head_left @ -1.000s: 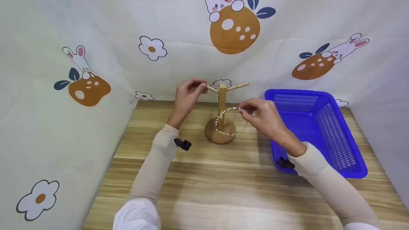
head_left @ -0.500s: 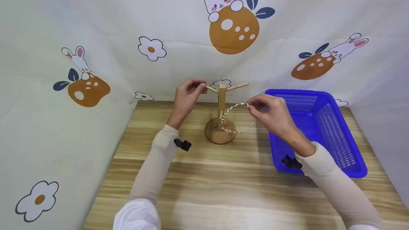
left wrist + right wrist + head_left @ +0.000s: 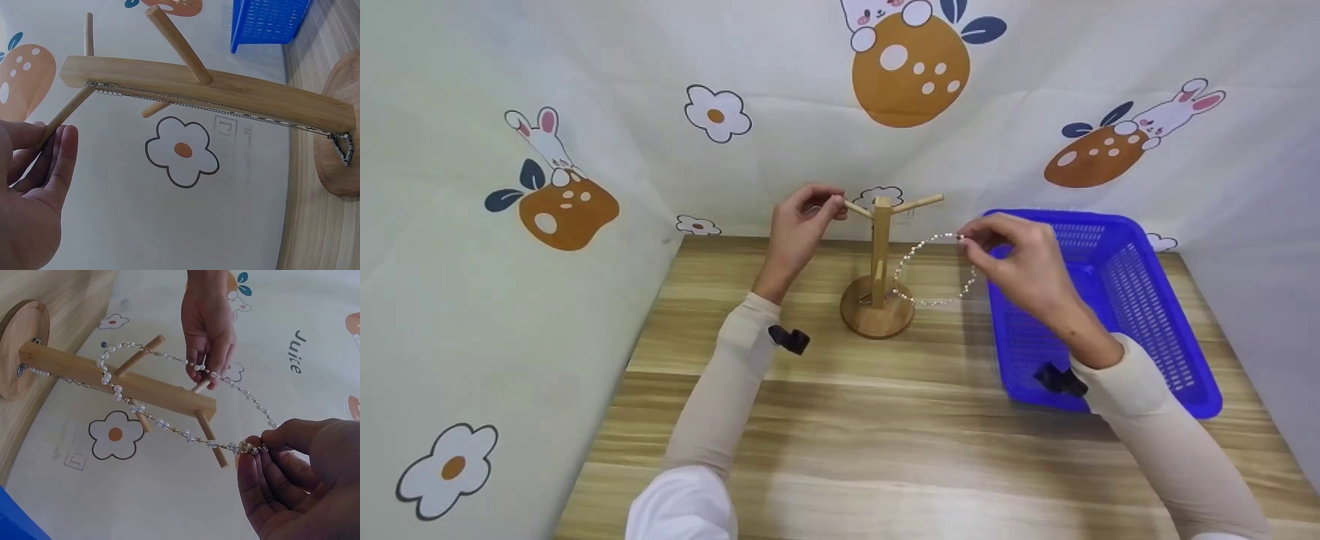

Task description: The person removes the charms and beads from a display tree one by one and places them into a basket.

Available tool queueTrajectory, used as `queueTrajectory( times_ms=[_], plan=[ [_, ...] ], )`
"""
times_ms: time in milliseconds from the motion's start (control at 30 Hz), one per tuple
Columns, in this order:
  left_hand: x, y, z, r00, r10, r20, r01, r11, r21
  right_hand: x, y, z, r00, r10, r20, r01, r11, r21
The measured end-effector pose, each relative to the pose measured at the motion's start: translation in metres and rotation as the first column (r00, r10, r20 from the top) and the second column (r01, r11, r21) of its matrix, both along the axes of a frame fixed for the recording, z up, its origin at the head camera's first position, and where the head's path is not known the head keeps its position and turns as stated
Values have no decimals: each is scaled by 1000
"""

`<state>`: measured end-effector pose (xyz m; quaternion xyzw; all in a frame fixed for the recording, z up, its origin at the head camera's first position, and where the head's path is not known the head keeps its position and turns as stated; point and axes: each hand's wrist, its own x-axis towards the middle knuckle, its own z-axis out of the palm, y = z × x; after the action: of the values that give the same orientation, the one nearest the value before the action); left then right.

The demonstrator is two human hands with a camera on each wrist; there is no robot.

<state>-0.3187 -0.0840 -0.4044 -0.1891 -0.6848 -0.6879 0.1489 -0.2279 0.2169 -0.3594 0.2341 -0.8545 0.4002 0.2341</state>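
1. The right hand (image 3: 1024, 262) pinches a slim loop of white pearl-like beads with gold-toned spacers (image 3: 160, 423) between thumb and forefinger, beside a gold-toned rosette bead (image 3: 243, 447). In the head view the grip sits at the loop's one o'clock and the rest hangs free in the air.
2. The left hand (image 3: 802, 225) holds, in a narrow pinch, the outer end of a pale round wooden peg (image 3: 859, 209), which points to ten o'clock from its post.
3. Handling: the loop should be very light and flexible. It hangs in a rounded curve, so its stringing may have some spring. The beads look smooth and likely slippery; the thin strand is probably fragile under a sharp tug.
4. Best hold: a light fingertip pinch near the rosette bead, leaving the curve spread wide.
5. The loop hangs at about four o'clock from the top of the square wooden post (image 3: 880, 247), its near side just beside it in the head view; contact cannot be judged.
6. On the held peg, close to the post, a fine silver-coloured chain (image 3: 214, 107) hangs down towards the round brown wooden base (image 3: 885, 322); it could snag.
7. At three o'clock from the base stands a blue rectangular plastic basket (image 3: 1171, 300), on the wood-grain table (image 3: 840, 450).
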Motion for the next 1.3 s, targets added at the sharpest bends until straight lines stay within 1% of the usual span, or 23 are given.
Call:
queueTrajectory(
  times_ms=[200,433,800,1133,1300],
  plan=[
    [0,0,0,1000,5,3,-5,1000,-12,-1,7,6,999,-39,-9,39,999,2],
    [0,-1,1,1000,-2,10,2,1000,-16,-3,17,12,998,-56,-22,56,998,-23],
    [1,-1,0,1000,-4,4,4,1000,-8,-4,31,20,992,-126,10,127,990,-54],
    [0,-2,-1,1000,-4,17,4,1000,-12,-12,45,20,986,-167,-10,166,984,-72],
    [0,-1,-1,1000,0,3,0,1000,-26,-16,51,20,982,-188,-8,187,979,-82]
  ],
)
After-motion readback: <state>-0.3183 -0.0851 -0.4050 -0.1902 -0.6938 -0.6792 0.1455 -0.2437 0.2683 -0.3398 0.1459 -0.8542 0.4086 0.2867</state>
